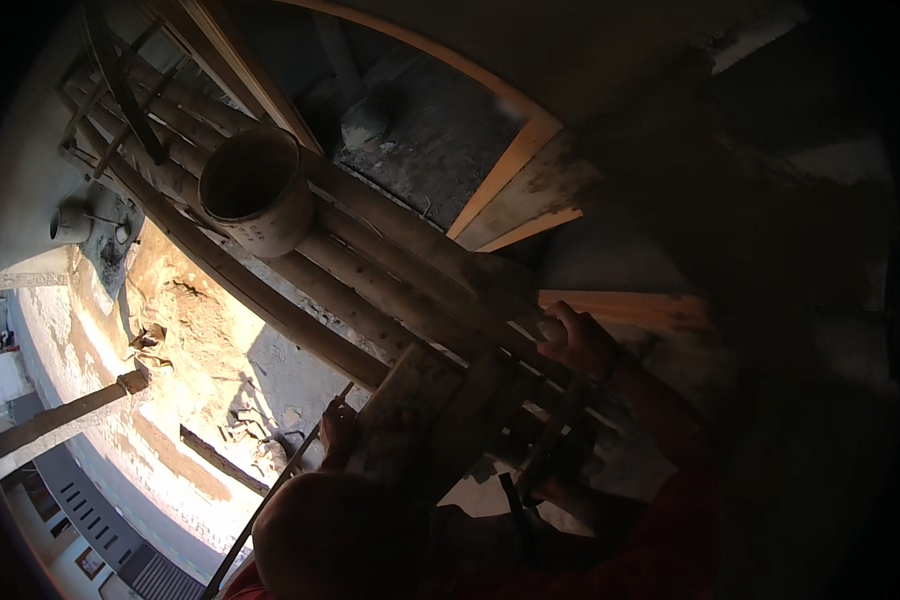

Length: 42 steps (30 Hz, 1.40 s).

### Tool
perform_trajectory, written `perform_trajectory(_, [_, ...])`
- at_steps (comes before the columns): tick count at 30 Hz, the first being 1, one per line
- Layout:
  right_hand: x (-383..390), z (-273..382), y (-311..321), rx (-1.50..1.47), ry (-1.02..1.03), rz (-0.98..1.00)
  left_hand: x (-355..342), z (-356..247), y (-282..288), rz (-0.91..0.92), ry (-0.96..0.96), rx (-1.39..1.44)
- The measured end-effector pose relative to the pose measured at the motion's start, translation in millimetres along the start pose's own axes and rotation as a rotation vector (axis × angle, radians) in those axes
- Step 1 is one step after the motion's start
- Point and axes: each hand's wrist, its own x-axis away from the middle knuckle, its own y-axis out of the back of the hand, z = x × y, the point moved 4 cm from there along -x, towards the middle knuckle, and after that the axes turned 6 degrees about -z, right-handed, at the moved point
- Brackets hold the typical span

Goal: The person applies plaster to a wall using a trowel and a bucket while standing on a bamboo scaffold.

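Observation:
Near the lower middle, my left hand [339,428] is closed around a thin dark rod [296,465] that slants down toward the lower edge. Right beside that hand is the pale edge of a board [388,388], mostly in shadow. My right hand [582,345] reaches out farther to the right with its fingers bent around a small rounded pale thing [551,328], whose kind is too dark to tell. A red sleeve [670,520] shows on the right arm. Below, a large rounded dark shape [325,525] covers part of the view.
A platform of long wooden poles [360,270] runs diagonally from upper left, carrying a deep bucket [270,215]. Beyond it is a wood-framed opening [500,180]. Sunlit sandy ground [190,310] lies far below on the left, with another bucket [68,222] and a post [65,415].

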Motion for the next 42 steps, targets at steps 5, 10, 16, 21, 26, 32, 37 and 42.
perform_trajectory(5, [6, 27, 9, -0.038, -0.013, 0.146, 1, -6, 6, -0.018, 0.030, 0.022])
perform_trajectory(10, [25, 89, 38, 0.042, 0.189, 0.143, 5, -13, 5, 0.112, 0.140, 0.006])
perform_trajectory(16, [51, 145, 91, -0.078, 0.284, 0.302, 7, -29, 15, 0.116, 0.180, -0.027])
perform_trajectory(21, [28, 48, 151, -0.378, -0.336, -0.323, 5, 7, 4, 0.015, 0.035, -0.012])
perform_trajectory(26, [86, 68, 257, -0.333, -0.126, -0.669, 5, -12, 12, -0.038, 0.047, -0.023])
perform_trajectory(32, [82, 47, 165, 0.410, -0.033, -0.454, 14, -37, 19, 0.015, 0.169, -0.035])
perform_trajectory(37, [66, 4, 38, 0.256, -0.151, 0.148, 9, -21, 12, 0.111, 0.165, 0.034])
perform_trajectory(42, [52, 17, -10, 0.175, 0.021, 0.200, 8, -6, 10, 0.111, 0.092, 0.155])
